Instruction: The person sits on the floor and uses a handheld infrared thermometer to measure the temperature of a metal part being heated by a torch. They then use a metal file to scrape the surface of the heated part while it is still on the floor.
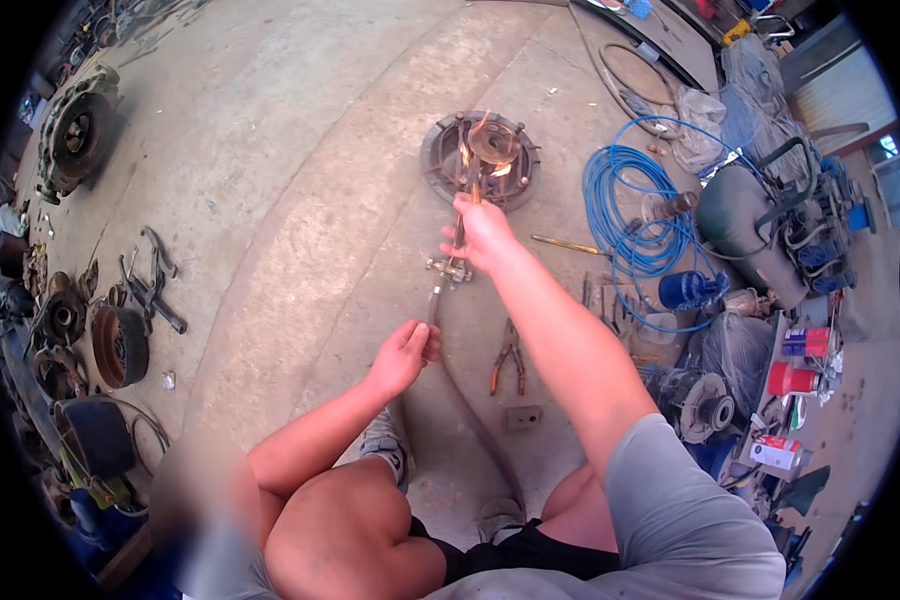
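Observation:
A round iron gas burner (434, 176) sits on the concrete floor ahead of me, with orange flames around its centre. My right hand (482, 235) is closed around what looks like pliers (474, 180), whose far end reaches over the flames. What the jaws grip, if anything, is too small to make out. Just below that hand, a metal valve fitting (451, 268) joins the burner's pipe to a dark hose (462, 400). The hose runs back between my feet. My left hand (406, 356) is closed, its fingers curled at the hose below the valve.
To the right lie coiled blue air hose (638, 205), a rod (570, 244), another pair of pliers (507, 362), a green compressor tank (740, 225) and several cans (805, 343). A brake drum (120, 346), a puller (152, 285) and a wheel-like part (76, 135) stand left.

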`<state>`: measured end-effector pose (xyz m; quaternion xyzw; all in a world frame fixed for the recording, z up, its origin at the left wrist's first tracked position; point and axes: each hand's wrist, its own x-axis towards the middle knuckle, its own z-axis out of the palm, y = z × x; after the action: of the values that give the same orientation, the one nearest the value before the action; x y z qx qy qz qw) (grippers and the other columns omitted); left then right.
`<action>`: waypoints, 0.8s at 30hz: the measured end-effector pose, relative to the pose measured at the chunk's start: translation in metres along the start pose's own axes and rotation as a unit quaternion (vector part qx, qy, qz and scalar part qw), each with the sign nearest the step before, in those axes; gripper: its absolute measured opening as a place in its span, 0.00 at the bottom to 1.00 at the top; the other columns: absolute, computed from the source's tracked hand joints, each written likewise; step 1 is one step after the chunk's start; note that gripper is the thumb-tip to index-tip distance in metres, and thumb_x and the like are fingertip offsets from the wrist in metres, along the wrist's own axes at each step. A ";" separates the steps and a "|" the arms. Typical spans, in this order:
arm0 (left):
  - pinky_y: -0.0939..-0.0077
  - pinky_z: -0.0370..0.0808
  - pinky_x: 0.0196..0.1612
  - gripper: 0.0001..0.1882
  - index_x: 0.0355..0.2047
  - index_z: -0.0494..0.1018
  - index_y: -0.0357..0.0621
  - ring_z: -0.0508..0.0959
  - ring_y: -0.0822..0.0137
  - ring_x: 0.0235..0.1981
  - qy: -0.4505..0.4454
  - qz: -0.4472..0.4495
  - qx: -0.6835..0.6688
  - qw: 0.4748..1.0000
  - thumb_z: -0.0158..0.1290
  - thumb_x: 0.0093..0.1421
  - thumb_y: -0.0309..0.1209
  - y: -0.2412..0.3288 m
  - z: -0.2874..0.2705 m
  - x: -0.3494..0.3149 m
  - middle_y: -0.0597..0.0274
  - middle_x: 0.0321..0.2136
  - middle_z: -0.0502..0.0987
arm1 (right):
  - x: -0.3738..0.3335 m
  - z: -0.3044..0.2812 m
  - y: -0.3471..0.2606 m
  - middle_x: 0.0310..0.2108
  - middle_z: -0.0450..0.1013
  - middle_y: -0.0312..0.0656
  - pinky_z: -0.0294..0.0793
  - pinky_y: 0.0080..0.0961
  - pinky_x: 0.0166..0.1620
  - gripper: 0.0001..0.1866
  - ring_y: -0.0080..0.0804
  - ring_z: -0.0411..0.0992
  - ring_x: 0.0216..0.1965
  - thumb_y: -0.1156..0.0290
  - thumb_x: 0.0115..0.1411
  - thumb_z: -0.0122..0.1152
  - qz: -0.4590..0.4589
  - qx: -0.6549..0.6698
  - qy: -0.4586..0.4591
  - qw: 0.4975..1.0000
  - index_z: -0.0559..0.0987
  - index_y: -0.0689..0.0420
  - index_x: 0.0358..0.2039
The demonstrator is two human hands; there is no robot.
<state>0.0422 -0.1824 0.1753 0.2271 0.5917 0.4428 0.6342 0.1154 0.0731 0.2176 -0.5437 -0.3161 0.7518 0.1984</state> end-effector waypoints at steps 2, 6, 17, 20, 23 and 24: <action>0.74 0.76 0.43 0.20 0.50 0.76 0.43 0.80 0.73 0.37 0.006 0.004 -0.020 1.000 0.39 0.82 0.44 -0.006 -0.005 -0.001 0.66 0.38 0.80 | 0.006 0.007 -0.003 0.61 0.63 0.40 0.79 0.52 0.47 0.21 0.43 0.67 0.53 0.64 0.74 0.55 0.015 0.012 0.015 1.000 0.70 0.47 0.65; 0.74 0.76 0.42 0.20 0.50 0.76 0.43 0.80 0.72 0.37 0.006 0.004 -0.031 1.000 0.39 0.82 0.44 -0.010 -0.012 -0.004 0.66 0.37 0.80 | 0.010 0.017 -0.006 0.60 0.63 0.41 0.79 0.51 0.46 0.20 0.43 0.67 0.53 0.63 0.74 0.54 0.017 0.013 0.031 0.999 0.71 0.46 0.64; 0.74 0.76 0.41 0.20 0.49 0.76 0.44 0.81 0.72 0.37 0.010 -0.009 -0.009 1.000 0.39 0.82 0.44 -0.012 -0.017 -0.004 0.66 0.37 0.81 | 0.021 0.026 0.005 0.26 0.67 0.33 0.70 0.34 0.26 0.12 0.28 0.66 0.24 0.63 0.75 0.54 -0.051 -0.106 0.104 0.988 0.78 0.52 0.52; 0.74 0.76 0.42 0.20 0.49 0.76 0.44 0.81 0.72 0.37 -0.002 -0.004 -0.015 1.000 0.40 0.82 0.44 -0.011 -0.013 -0.004 0.66 0.37 0.81 | 0.019 0.007 0.011 0.23 0.69 0.35 0.65 0.33 0.20 0.08 0.28 0.64 0.16 0.65 0.74 0.57 -0.133 -0.128 0.087 0.979 0.79 0.54 0.46; 0.74 0.76 0.42 0.20 0.49 0.76 0.44 0.81 0.72 0.37 -0.005 0.000 -0.015 1.000 0.40 0.82 0.45 -0.013 -0.007 0.002 0.66 0.37 0.81 | 0.027 -0.030 0.020 0.24 0.70 0.34 0.66 0.31 0.23 0.08 0.25 0.64 0.18 0.66 0.74 0.57 -0.138 -0.149 0.061 0.977 0.81 0.55 0.45; 0.74 0.76 0.43 0.20 0.49 0.76 0.45 0.81 0.72 0.37 -0.011 -0.001 -0.013 1.000 0.40 0.82 0.45 -0.012 -0.004 0.004 0.66 0.37 0.81 | 0.033 -0.046 0.026 0.24 0.70 0.33 0.66 0.30 0.24 0.08 0.24 0.65 0.20 0.66 0.74 0.57 -0.162 -0.176 0.057 0.969 0.81 0.55 0.45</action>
<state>0.0420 -0.1863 0.1625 0.2230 0.5788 0.4474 0.6443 0.1496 0.0877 0.1676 -0.5536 -0.5150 0.6102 0.2364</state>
